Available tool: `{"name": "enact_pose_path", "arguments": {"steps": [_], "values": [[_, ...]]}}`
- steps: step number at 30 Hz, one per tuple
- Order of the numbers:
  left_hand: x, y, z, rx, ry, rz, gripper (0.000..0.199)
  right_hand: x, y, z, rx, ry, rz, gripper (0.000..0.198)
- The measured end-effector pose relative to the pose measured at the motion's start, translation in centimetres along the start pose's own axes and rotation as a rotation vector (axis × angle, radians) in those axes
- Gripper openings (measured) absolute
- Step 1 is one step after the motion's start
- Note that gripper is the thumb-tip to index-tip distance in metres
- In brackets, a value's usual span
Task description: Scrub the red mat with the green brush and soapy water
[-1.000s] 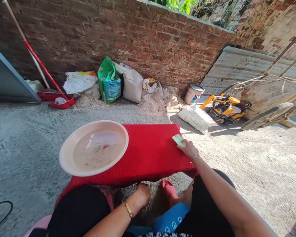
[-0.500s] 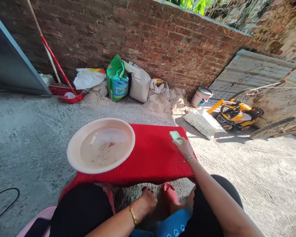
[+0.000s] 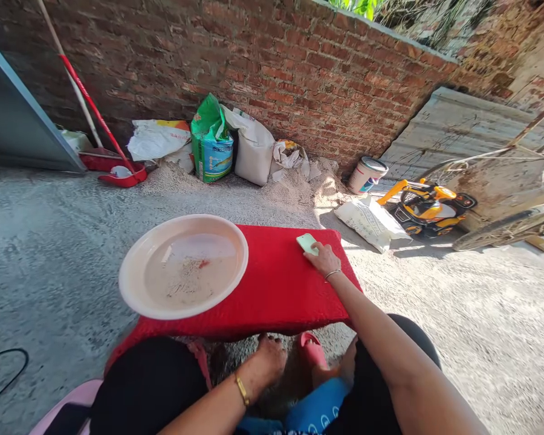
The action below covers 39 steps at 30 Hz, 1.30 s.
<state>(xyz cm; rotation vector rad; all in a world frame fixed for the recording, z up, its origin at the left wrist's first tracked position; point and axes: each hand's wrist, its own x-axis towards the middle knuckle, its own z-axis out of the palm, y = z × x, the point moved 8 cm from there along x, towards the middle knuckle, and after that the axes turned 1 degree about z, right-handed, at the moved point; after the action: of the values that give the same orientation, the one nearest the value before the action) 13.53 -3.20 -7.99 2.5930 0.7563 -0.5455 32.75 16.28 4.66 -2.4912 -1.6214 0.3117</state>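
Note:
My right hand (image 3: 325, 260) presses a pale green, flat rectangular piece (image 3: 306, 243) with rounded corners against the red-covered table (image 3: 276, 284), near its far right part. My fingers grip its near edge. At the table's left end stands a wide, pale pink basin (image 3: 133, 293) holding water, with dark specks and a small reddish bit in it. Low between my knees, in front of the table's near edge, hangs my left hand (image 3: 272, 359). Its fingers are curled, and nothing shows in them.
Along the brick wall (image 3: 290, 78) stand a green and blue sack (image 3: 213, 157), a white sack (image 3: 254, 154) and a paint bucket (image 3: 367, 174). A yellow toy digger (image 3: 430, 208) is at the right. A red dustpan (image 3: 133, 176) sits at the left. A red slipper (image 3: 312, 349) shows below the table.
My right hand has slid the pale green piece to the left and slightly away from me across the red cover. My left hand has barely moved.

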Motion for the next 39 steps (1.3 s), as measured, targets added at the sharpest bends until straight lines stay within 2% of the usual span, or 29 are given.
{"name": "enact_pose_path", "arguments": {"steps": [4, 6, 9, 12, 15, 18, 21, 24, 30, 34, 36, 39], "values": [[0.1, 0.5, -0.1, 0.022, -0.051, -0.002, 0.023, 0.8, 13.5, -4.3, 0.032, 0.021, 0.369, 0.048], [0.0, 0.6, 0.0, 0.022, -0.033, 0.014, 0.021, 0.1, 18.3, -6.0, 0.031, 0.033, 0.442, 0.042], [-0.3, 0.2, 0.2, -0.007, 0.025, 0.014, 0.022, -1.6, 22.6, -7.2, 0.059, 0.036, 0.455, 0.034], [-0.6, -0.4, 0.6, -0.045, 0.067, -0.012, 0.025, -4.0, 24.5, -7.4, 0.134, 0.068, 0.446, 0.034], [-1.1, -0.7, 0.7, -0.076, 0.071, -0.025, 0.028, -7.0, 24.9, -7.7, 0.156, 0.156, 0.42, 0.042], [-1.7, -0.8, 0.3, -0.119, 0.068, -0.042, 0.027, -10.8, 23.7, -7.6, 0.092, 0.26, 0.337, 0.05], [-2.1, -0.9, -0.1, -0.095, 0.042, -0.063, 0.029, -14.7, 21.7, -6.0, 0.08, 0.311, 0.257, 0.048], [-2.2, -0.8, -0.2, -0.059, 0.012, -0.07, 0.033, -17.9, 19.8, -3.6, 0.129, 0.3, 0.234, 0.045], [-1.7, -0.2, -0.3, 0.013, -0.02, -0.042, 0.032, -20.5, 13.2, 0.5, 0.194, 0.215, 0.038, 0.058], [-1.2, 0.1, -0.3, 0.045, -0.059, -0.007, 0.031, -20.8, 9.8, 1.9, 0.239, 0.208, -0.084, 0.062], [-1.0, 0.1, -0.4, 0.036, -0.07, -0.01, 0.032, -20.6, 10.2, 1.9, 0.251, 0.235, -0.1, 0.061], [-0.9, 0.0, -0.9, 0.026, -0.061, -0.024, 0.033, -20.1, 14.2, 1.5, 0.261, 0.254, 0.01, 0.061]]}}
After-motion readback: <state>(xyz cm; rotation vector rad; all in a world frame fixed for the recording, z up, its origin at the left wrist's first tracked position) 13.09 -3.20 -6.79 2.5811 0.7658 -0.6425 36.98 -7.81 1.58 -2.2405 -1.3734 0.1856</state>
